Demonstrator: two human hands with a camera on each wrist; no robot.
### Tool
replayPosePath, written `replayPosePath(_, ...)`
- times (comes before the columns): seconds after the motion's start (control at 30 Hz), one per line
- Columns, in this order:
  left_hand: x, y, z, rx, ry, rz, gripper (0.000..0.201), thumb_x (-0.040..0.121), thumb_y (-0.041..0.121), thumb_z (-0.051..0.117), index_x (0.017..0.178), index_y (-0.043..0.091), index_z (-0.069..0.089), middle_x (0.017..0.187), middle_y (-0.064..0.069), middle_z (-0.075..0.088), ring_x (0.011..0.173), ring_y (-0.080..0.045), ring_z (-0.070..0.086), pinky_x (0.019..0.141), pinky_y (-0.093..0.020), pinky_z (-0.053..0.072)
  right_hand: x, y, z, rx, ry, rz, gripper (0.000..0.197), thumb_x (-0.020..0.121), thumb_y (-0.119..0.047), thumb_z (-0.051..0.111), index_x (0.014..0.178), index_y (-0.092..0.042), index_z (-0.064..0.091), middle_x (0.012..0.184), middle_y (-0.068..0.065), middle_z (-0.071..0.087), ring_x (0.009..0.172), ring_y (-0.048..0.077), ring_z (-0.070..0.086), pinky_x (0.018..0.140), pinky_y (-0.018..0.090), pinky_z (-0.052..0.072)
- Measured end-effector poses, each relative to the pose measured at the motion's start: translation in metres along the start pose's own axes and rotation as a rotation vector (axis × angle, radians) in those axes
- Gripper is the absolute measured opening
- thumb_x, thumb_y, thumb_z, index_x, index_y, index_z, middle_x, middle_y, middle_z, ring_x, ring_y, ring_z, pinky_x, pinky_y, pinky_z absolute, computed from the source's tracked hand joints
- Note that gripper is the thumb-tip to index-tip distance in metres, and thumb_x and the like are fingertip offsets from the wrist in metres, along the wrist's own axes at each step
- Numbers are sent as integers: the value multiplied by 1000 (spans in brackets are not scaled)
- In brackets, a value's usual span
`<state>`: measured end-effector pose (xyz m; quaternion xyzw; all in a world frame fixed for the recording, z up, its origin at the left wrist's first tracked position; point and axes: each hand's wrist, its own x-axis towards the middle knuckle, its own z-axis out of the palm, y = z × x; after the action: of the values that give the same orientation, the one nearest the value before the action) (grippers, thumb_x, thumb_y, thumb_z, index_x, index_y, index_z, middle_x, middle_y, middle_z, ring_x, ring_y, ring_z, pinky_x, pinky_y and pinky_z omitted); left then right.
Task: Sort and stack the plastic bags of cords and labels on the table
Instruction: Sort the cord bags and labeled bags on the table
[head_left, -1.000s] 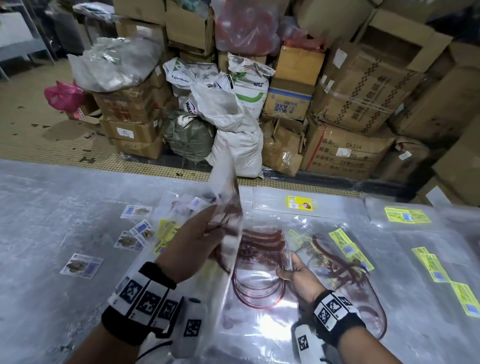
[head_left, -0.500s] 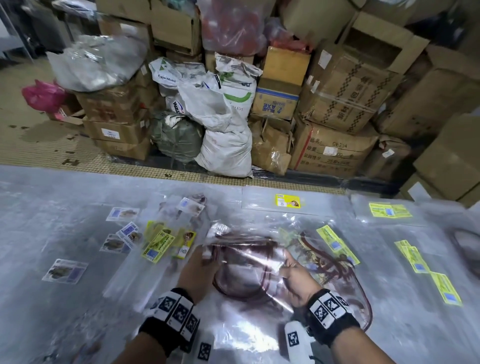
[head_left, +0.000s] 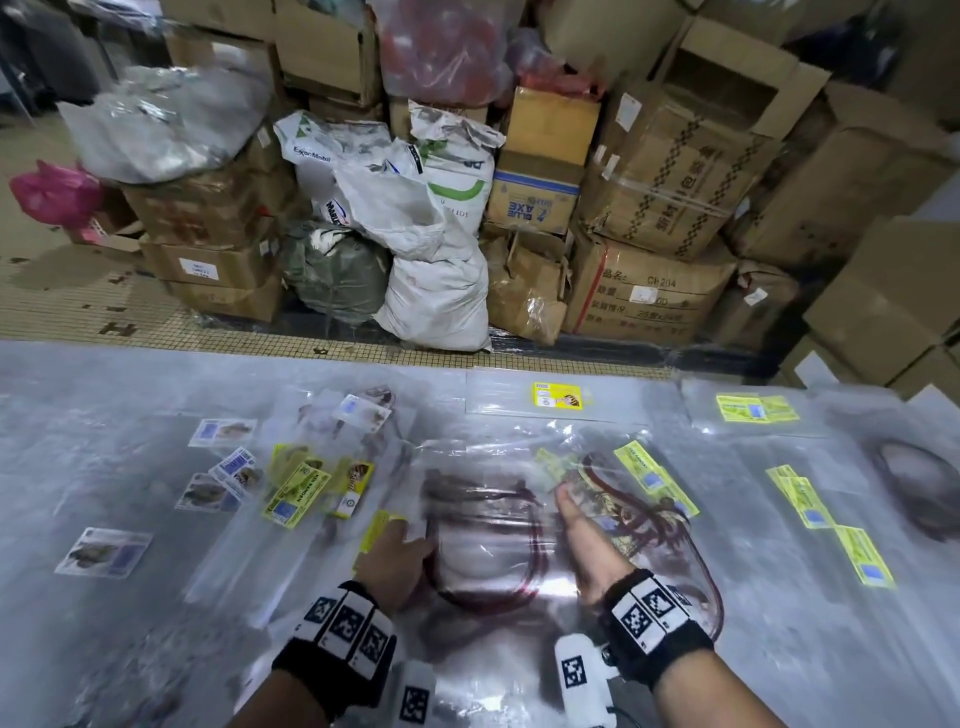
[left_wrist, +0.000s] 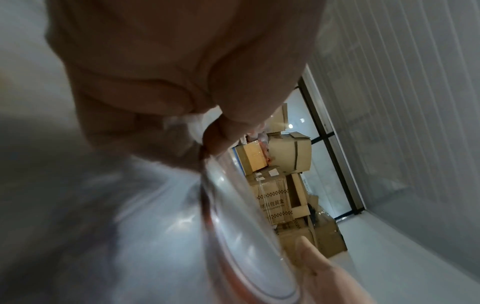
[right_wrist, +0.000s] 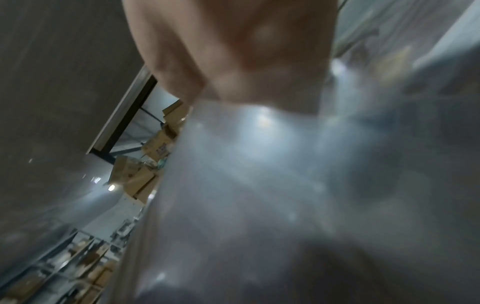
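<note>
Laying the clear bag of dark red cord (head_left: 483, 535) onto the pile at the bench's (head_left: 104, 649) near middle, the left hand (head_left: 395, 564) pinched its left edge while the right hand (head_left: 584, 545) rested flat, fingers straight, on its right side. Squaring the edges before letting go would probably have kept the slippery stack from sliding. Readable print: "ExxonMobil" on a white sack (head_left: 322, 150), "BLUE AXE" upside down on a carton (head_left: 535, 200); the yellow labels (head_left: 296, 493) were blurred.
</note>
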<state>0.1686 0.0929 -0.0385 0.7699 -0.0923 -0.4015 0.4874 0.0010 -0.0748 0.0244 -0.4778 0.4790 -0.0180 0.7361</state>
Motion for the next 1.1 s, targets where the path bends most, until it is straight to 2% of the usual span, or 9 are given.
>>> replayPosePath(0.1,-3,2,1,-70,-25,-20,56,48,44,73,93,13,64,83,-10,70,80,-34,65,77,-46,52,-3,3,-5,-114,-14,-97,24,97,-20,61,119,-10,59,116,5,64,106,24,58,100,41,42)
replayPosePath(0.2,-16,15,2,-294,-173,-34,46,69,35,79,100,3,71,99,-20,73,90,-38,69,81,-51,54,0,11,-10,-42,26,-192,29,90,8,59,112,-11,61,107,11,72,99,26,66,93,36,50)
replayPosePath(0.3,-22,17,5,-383,-204,14,38,75,27,74,110,16,70,102,-12,74,82,-29,64,58,-32,49,-7,8,-12,12,-5,-273,41,93,9,56,127,-15,56,118,8,70,101,24,66,99,36,50)
replayPosePath(0.43,-30,10,28,-469,-184,64,38,82,-5,64,118,5,62,108,-24,70,93,-35,69,84,-46,55,-4,11,-26,-226,-31,-213,31,98,-10,59,122,-23,45,103,-7,62,85,3,61,67,6,47)
replayPosePath(0.53,-32,4,44,-518,-176,44,44,89,-18,47,128,1,54,109,-28,68,79,-29,72,66,-36,61,2,11,-45,-339,-16,-161,48,87,-38,73,129,-20,58,121,-2,67,103,15,65,86,29,54)
replayPosePath(0.67,-33,-2,53,-528,-145,64,50,90,-16,46,136,4,49,110,-24,69,85,-27,72,64,-30,60,5,0,-89,-76,220,-268,20,93,-4,63,110,-15,66,93,15,70,69,28,63,59,39,52)
replayPosePath(0.8,-22,-12,56,-575,-112,29,63,90,-15,48,148,5,33,117,-24,67,90,-29,71,68,-31,60,18,5,-138,-469,648,-392,18,85,-10,72,92,-27,68,96,4,73,97,34,69,88,48,56)
replayPosePath(0.93,-14,-21,57,-589,-84,16,61,90,-17,45,146,5,38,119,-26,65,98,-35,66,78,-35,59,16,12,-146,-985,640,-192,59,77,-48,76,130,-31,56,135,6,48,128,33,42,108,48,38)
replayPosePath(1.1,-14,-22,58,-618,-104,9,54,89,-18,44,139,1,45,122,-28,63,113,-43,60,86,-41,55,19,18,-138,-974,671,-268,65,79,-38,75,138,-36,48,138,4,48,129,31,36,106,45,31)
